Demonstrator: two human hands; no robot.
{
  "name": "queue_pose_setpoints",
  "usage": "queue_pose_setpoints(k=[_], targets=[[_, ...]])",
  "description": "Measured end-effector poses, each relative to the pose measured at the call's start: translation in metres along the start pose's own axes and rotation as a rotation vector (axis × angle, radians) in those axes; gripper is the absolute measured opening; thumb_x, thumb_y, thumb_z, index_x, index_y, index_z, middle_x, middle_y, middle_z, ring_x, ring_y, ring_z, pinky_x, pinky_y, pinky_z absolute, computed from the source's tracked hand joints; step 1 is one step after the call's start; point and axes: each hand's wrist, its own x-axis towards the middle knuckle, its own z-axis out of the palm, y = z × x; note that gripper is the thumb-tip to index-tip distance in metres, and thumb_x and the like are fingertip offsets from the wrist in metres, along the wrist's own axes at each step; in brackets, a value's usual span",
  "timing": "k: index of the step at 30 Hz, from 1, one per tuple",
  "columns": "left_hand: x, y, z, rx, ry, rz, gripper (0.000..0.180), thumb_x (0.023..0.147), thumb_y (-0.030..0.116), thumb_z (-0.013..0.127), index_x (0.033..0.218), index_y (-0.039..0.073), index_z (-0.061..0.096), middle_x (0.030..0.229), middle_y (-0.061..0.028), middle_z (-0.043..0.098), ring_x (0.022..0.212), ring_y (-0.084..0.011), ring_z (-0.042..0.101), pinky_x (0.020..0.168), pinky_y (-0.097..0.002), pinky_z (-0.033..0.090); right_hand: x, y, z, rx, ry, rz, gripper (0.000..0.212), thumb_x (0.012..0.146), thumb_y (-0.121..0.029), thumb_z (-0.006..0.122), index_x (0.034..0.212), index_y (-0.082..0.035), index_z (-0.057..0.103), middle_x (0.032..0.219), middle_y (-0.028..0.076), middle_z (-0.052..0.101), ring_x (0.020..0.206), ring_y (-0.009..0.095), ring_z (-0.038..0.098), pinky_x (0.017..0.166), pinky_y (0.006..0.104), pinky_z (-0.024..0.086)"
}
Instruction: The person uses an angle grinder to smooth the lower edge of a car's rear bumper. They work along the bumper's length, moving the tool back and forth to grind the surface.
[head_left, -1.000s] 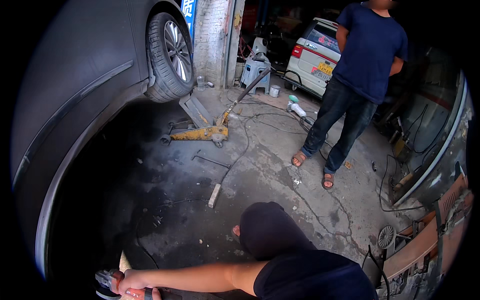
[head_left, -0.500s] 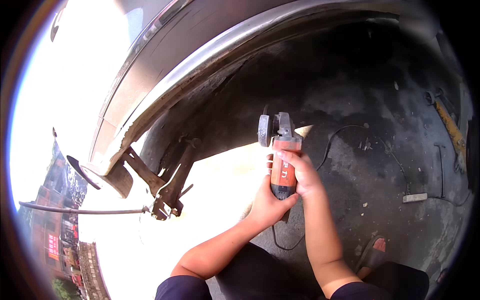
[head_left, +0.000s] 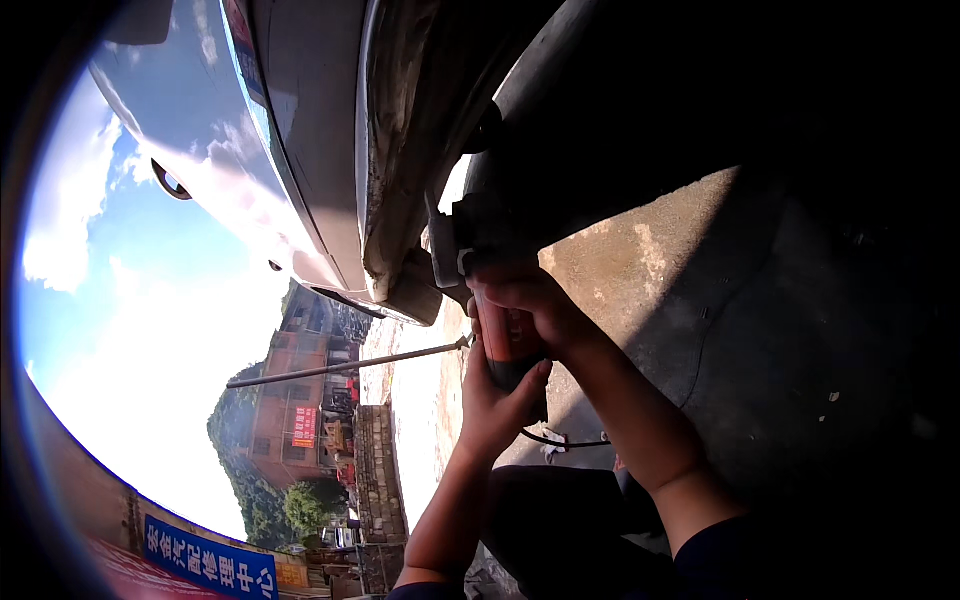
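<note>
Our left hand [head_left: 497,408] and foremost right hand [head_left: 545,312] clamp an orange-and-black cylindrical grinder [head_left: 505,335]. Its length points toward the grey metal car [head_left: 318,110].

Two bare hands in a paired grip, seen from above. The left hand [head_left: 493,405] sits lower, its wrist [head_left: 472,455] nearly in line with the left forearm [head_left: 443,510], which rises steeply from the lower edge; its thumb [head_left: 528,388] points up and to the right, while its fingers [head_left: 475,330] curl in from the left side. The right hand [head_left: 540,305] sits higher, closed from the opposite side, its fingers partly lost in shadow. The right forearm [head_left: 630,415] slants up and leftward, so that both arms converge; dark sleeves [head_left: 428,591] show at their lower ends
</note>
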Motion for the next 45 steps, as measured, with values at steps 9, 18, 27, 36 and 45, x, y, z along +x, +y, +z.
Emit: queue_pose_setpoints(k=[9,18,27,36,45], targets=[[0.022,0.044,-0.001,0.116,0.126,-0.089,0.048,0.085,0.005,0.077,0.123,0.000,0.050,0.101,-0.0114,0.067,0.081,-0.0160,0.070,0.069,-0.0286,0.058,0.046,-0.007,-0.003,0.091,-0.191,-0.008,0.038,0.089,-0.027,0.072,0.117,-0.005,0.062,0.093,0.010,0.069,0.083,0.020,0.068,0.078,0.0353,0.055],[0.022,0.020,-0.011,0.193,0.105,-0.032,0.046,0.083,0.000,0.074,0.122,0.001,0.048,0.099,-0.0110,0.066,0.079,-0.0185,0.070,0.068,-0.0313,0.060,0.042,-0.001,0.003,0.067,-0.120,-0.043,0.035,0.088,-0.024,0.076,0.114,-0.004,0.064,0.094,0.007,0.069,0.086,0.017,0.068,0.079,0.0347,0.055],[0.028,0.039,-0.007,0.244,0.173,-0.076,0.055,0.078,0.001,0.080,0.123,0.001,0.047,0.107,-0.0085,0.064,0.093,-0.0135,0.064,0.078,-0.0290,0.055,0.056,-0.004,0.011,0.061,-0.085,-0.275,0.030,0.091,-0.029,0.075,0.108,-0.005,0.067,0.089,0.005,0.069,0.080,0.015,0.067,0.076,0.0332,0.055],[0.027,0.049,-0.014,0.459,0.206,-0.025,0.047,0.078,-0.001,0.076,0.117,0.002,0.049,0.100,-0.0084,0.064,0.088,-0.0128,0.065,0.073,-0.0270,0.055,0.058,0.006,0.016,0.284,-0.115,0.071,0.029,0.092,-0.023,0.072,0.112,-0.004,0.064,0.091,0.009,0.070,0.081,0.019,0.069,0.076,0.0350,0.057],[0.022,0.054,-0.013,0.409,0.239,-0.076,0.046,0.078,-0.003,0.074,0.115,0.003,0.048,0.089,-0.0067,0.064,0.070,-0.0146,0.066,0.060,-0.0284,0.055,0.058,0.017,0.016,0.266,-0.144,0.119,0.031,0.094,-0.029,0.072,0.111,-0.004,0.066,0.090,0.008,0.069,0.081,0.019,0.069,0.076,0.0360,0.057]])
